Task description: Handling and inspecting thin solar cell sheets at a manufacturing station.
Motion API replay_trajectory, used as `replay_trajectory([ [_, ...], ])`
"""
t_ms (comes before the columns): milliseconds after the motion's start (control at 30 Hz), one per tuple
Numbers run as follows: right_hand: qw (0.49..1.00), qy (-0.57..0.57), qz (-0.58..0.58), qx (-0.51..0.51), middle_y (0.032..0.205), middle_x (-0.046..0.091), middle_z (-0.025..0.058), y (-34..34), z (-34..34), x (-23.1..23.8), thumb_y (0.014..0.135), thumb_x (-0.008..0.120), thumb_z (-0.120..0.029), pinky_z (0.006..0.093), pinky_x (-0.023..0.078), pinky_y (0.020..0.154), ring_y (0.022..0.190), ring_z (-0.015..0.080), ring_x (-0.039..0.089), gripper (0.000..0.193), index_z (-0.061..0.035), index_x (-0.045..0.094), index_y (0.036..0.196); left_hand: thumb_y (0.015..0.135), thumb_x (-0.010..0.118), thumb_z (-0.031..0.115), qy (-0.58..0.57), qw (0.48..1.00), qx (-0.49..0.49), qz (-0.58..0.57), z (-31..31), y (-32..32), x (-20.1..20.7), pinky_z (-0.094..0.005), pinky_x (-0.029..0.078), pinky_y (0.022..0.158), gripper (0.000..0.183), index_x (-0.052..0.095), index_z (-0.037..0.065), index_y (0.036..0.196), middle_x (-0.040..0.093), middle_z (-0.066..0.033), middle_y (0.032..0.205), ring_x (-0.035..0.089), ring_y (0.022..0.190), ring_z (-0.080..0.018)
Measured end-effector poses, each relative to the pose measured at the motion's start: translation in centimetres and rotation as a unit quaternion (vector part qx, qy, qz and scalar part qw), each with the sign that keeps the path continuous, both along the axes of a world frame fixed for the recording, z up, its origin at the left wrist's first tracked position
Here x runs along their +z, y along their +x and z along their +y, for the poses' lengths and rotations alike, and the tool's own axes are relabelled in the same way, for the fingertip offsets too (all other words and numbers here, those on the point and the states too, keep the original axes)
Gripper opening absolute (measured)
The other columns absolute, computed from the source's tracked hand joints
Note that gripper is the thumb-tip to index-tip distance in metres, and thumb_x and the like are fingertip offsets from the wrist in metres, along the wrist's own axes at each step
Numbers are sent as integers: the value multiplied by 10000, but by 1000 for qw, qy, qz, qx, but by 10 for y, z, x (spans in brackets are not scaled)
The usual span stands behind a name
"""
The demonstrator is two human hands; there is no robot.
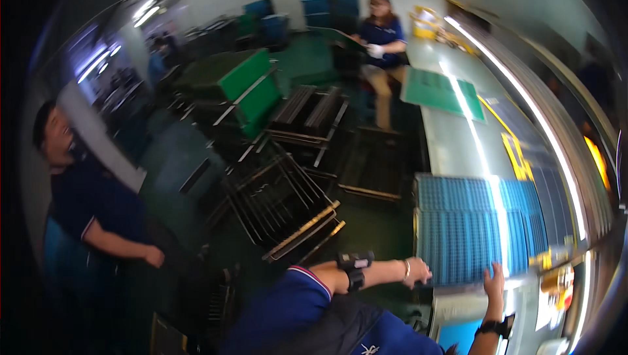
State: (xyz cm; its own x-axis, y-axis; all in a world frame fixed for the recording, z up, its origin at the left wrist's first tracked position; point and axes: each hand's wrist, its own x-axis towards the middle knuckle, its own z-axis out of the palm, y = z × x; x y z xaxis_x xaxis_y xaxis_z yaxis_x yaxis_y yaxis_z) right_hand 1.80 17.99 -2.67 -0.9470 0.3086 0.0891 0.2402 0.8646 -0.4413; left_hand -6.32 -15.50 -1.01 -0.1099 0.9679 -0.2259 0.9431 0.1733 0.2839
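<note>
Some blue striped boards point(468, 237) lie on the table point(441, 129), just beyond the hands: the left hand point(418, 272) is at their near left corner, the right hand point(494, 283) at the near edge, open, fingers raised. Whether the left one grips, I cannot tell.

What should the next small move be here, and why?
Probably settle the right hand onto the near edge of the blue striped panels: its raised fingers overlap that edge in view, while the left hand is by their near left corner. Motion blur leaves it unclear whether either hand touches them, so a firm hold seems worth securing first.
</note>
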Motion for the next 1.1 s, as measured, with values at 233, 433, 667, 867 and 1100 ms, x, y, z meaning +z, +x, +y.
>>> replay_trajectory([
  [233,991,-109,-50,56,1386,340,308,7,-19,24,723,746,-287,456,316,1041,1302,422,334,579,-24,570,1207,773,575,155,128,987,-73,68,-19,4,-49,-453,471,928,133,688,107,823,553,-116,1211,499,1164,-346],
  [433,981,-76,-97,148,1375,323,340,9,-57,88,678,772,-326,477,314,1036,1293,454,323,636,-42,574,1211,758,502,4,208,972,8,-108,-28,4,-60,-514,318,1078,133,613,21,827,599,-168,1113,497,1182,-337],
  [667,975,31,-142,171,1362,304,377,21,-57,83,627,803,-373,503,312,1030,1283,491,309,702,-62,578,1215,824,490,11,294,939,155,-90,-32,26,-29,-333,539,683,117,486,40,937,597,-109,846,643,801,-291],
  [867,986,56,-50,152,1305,353,398,-2,-11,3,680,745,-408,490,327,1032,1266,506,319,556,-193,627,1179,840,516,42,397,868,300,19,-10,-11,55,-328,527,632,77,525,99,892,610,-77,872,632,729,-255],
  [1100,978,58,-153,127,1094,581,258,-27,-15,39,885,541,-356,450,435,921,1038,438,529,230,-214,704,966,840,500,149,269,954,-121,-42,31,34,44,-343,520,802,177,591,30,935,619,-124,1040,615,941,-256],
])
